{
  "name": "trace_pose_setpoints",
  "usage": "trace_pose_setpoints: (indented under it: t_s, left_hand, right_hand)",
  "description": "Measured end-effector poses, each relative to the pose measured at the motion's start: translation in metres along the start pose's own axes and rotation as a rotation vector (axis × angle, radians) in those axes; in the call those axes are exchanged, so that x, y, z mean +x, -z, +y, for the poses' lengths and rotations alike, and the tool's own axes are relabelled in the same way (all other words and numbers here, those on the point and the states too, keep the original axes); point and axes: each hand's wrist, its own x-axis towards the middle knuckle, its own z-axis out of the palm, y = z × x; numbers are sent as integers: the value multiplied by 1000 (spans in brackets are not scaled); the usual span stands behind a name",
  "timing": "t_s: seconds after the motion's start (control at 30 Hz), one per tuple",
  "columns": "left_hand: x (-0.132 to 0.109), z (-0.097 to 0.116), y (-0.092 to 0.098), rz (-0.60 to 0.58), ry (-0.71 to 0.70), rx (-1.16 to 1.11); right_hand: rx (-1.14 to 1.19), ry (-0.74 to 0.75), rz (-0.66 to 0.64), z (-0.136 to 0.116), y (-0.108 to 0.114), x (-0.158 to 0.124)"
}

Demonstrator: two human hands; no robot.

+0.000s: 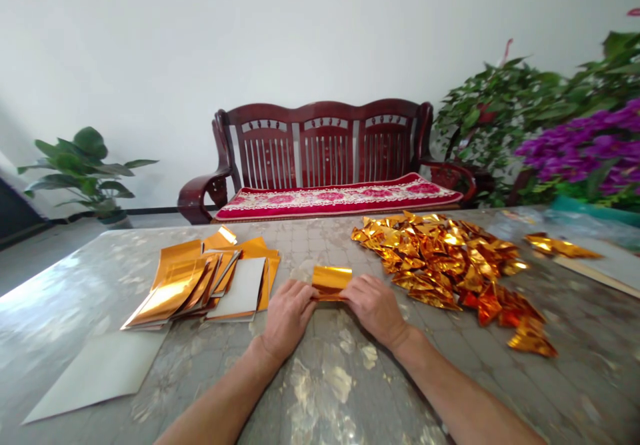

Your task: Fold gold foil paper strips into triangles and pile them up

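A small sheet of gold foil paper (332,277) lies in front of me on the table, its near edge turned up in a fold or curl. My left hand (290,311) pinches its left near corner, fingers closed. At the right near corner, my right hand (375,308) grips the same sheet, also closed. Left of my hands is a loose stack of gold foil sheets (183,281), some with the pale back (243,288) facing up. To the right lies a big heap of folded gold foil pieces (440,251), with a few redder ones (493,305) at its near side.
The patterned table (330,378) fills the foreground. A pale sheet (103,368) lies at front left. Clear plastic (595,225) and a white board (610,268) are at the right edge. Beyond stand a wooden bench (325,145), a potted plant (90,165) and purple flowers (590,141).
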Motion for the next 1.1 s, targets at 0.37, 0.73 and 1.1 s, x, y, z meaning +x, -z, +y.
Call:
trace_pose_setpoints:
  t_s: [0.37,0.73,1.1]
  left_hand:
    - [1,2,-2,-226,2,195]
    - [8,-1,-1,-272,231,53]
    - [16,-2,-1,-330,432,85]
  right_hand:
    - [98,-31,-57,0,-4,-5]
    - [149,-162,-147,1,-6,1]
    - [239,-307,-154,1,-9,5]
